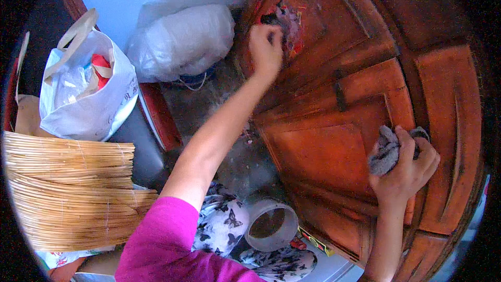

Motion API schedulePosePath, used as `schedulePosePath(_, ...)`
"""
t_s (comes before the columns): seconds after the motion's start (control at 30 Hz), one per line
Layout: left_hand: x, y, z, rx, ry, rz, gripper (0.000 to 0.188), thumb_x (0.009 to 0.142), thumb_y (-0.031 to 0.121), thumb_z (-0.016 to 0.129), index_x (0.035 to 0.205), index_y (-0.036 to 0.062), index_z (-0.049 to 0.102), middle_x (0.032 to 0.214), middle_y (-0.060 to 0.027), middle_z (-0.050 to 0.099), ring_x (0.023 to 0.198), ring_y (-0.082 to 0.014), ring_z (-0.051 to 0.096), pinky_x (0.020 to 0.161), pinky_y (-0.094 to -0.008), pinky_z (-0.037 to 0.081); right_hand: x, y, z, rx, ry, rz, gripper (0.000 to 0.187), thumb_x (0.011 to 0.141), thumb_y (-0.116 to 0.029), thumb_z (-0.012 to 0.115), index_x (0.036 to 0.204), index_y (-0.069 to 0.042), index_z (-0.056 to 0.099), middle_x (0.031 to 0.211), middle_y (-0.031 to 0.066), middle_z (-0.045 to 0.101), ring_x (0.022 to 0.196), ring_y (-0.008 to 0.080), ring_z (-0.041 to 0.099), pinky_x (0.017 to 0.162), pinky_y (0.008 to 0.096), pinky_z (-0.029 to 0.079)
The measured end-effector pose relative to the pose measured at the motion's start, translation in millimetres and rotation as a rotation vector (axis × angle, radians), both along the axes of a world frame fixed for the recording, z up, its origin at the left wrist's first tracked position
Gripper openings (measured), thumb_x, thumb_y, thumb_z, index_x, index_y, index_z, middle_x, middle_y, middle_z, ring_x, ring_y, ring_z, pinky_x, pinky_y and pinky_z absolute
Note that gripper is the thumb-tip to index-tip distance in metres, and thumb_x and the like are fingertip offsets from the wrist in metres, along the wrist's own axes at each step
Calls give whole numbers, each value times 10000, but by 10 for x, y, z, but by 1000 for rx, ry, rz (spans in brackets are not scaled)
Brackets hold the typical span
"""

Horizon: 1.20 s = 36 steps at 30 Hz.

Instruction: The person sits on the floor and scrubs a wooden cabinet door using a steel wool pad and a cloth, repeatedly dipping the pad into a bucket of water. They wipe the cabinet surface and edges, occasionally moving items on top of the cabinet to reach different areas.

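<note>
My left hand (266, 49) is closed in front of a wooden cabinet door, its curled fingers at a ragged red, grey and black patch (291, 26) stuck to the panel. Whatever those fingers may hold is hidden. On the right, my right hand (404, 169) grips a crumpled grey cloth (385, 152) against the frame of the reddish-brown wooden cabinet (323, 149). A translucent plastic tub (284, 235) with something dark in it stands between my knees, below both arms.
A white tote bag (91, 109) with wrapped items stands at left, above a rolled reed mat (68, 193). Near the blue-white wall lies a bulky white plastic bundle (182, 39). Dark, littered floor (229, 151) shows beside the cabinet.
</note>
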State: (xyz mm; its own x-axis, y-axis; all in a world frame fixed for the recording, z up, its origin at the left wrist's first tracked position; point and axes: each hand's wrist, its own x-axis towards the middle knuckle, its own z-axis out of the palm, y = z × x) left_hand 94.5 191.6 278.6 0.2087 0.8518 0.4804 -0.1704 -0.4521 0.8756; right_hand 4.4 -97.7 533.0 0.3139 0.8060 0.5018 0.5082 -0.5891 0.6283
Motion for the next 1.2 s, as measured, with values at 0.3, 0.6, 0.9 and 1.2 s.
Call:
schedulePosePath(0.3,156,315,-89,-137,76,159,136,838,16,723,953,48,659,1014,-161,626,987,-373,613,869,-445,492,-4,56,22,-12,36,9,417,772,-345,763,1128,-136,704,1076,158,564,993,360,542,887,486,449)
schedulePosePath(0.6,242,105,457,107,-177,77,160,828,-6,716,971,60,686,1000,-146,628,997,-368,604,897,-432,482,-117,-34,67,-8,40,-16,410,764,-333,760,1124,-147,699,1057,164,559,992,365,539,884,480,443)
schedulePosePath(0.9,-8,-284,84,-67,-37,-60,148,820,39,744,961,70,709,1044,-147,636,1037,-352,605,916,-443,489,-118,-57,83,-2,19,-18,426,755,-314,778,1139,-147,699,1053,164,553,999,367,534,886,493,442)
schedulePosePath(1.2,-52,37,-149,-45,-22,25,155,846,14,732,990,56,693,1055,-156,615,1031,-362,613,921,-436,490,-103,66,29,-4,27,15,414,779,-321,780,1145,-145,702,1058,156,550,992,364,530,889,488,439)
